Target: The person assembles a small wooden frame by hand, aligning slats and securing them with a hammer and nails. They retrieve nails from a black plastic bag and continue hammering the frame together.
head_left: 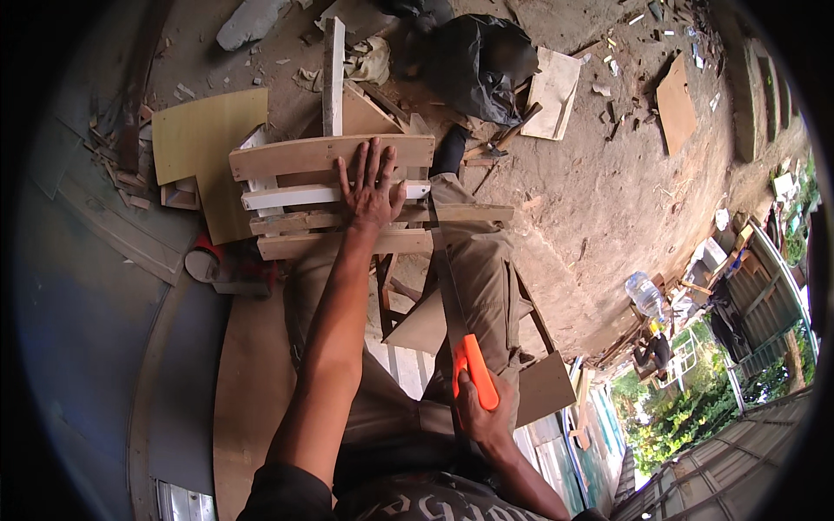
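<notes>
At the far left, a yellow board (211, 148) lies at about 10 o'clock from the left hand, just beside a row of wooden slats. The wide top slat (295, 159), the white slat (300, 196) and the bottom slat (334, 244) run roughly from 9 to 3 o'clock, as does the long slat (476, 213) between the white and bottom ones.

The left hand (372, 193) is palm down across the white slat, its fingers spread over the top slat toward 12 o'clock; this grip pinches nothing.

Further right, the saw (451, 295) points its blade toward 11 to 12 o'clock, nearly square to the long slat, and crosses it close to the other slats' right ends. Past the blade, the long slat's free end juts toward 3 o'clock above the right trouser leg (488, 291).

The right hand (483, 412) has its grip closed round the saw's orange handle (474, 373), well below the long slat, which lies between 11 and 12 o'clock from it. The left hand is nearer that slat; the right meets it only through the blade.
</notes>
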Motion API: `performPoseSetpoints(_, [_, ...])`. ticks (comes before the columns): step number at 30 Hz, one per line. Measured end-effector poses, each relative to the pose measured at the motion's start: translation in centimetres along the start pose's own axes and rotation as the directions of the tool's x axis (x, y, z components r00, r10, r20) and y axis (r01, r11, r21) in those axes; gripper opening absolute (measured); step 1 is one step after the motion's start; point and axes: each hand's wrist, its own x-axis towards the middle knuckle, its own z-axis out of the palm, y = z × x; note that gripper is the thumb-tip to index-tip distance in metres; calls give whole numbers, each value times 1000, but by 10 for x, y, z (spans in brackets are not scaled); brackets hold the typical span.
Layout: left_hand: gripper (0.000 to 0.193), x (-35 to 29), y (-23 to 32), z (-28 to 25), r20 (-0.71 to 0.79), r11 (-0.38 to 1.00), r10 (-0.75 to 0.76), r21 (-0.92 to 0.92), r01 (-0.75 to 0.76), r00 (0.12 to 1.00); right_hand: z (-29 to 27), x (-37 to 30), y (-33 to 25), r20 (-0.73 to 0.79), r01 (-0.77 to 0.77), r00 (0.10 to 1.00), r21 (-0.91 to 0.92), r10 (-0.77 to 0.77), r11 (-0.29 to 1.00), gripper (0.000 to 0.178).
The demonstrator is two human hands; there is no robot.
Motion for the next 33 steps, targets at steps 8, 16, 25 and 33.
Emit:
performPoseSetpoints(8, [71, -4, 4, -4, 9, 1000, 18, 24, -19, 1000, -1, -16, 6, 25, 0, 1000, -38, 1, 999, 18])
performPoseSetpoints(16, [72, 7, -1, -1, -10, 999, 25, 40, -25, 1000, -4, -13, -7, 57, -40, 997, -62, 43, 997, 17])
performPoseSetpoints(25, [72, 2, 3, -4, 10, 999, 25, 25, -25, 1000, 3, 3, -14, -20, 19, 1000, -19, -19, 1000, 22])
performPoseSetpoints(33, [75, 0, 0, 0, 4, 999, 28, 36, -29, 1000, 13, 7, -8, 11, 28, 1000, -5, -28, 1000, 28])
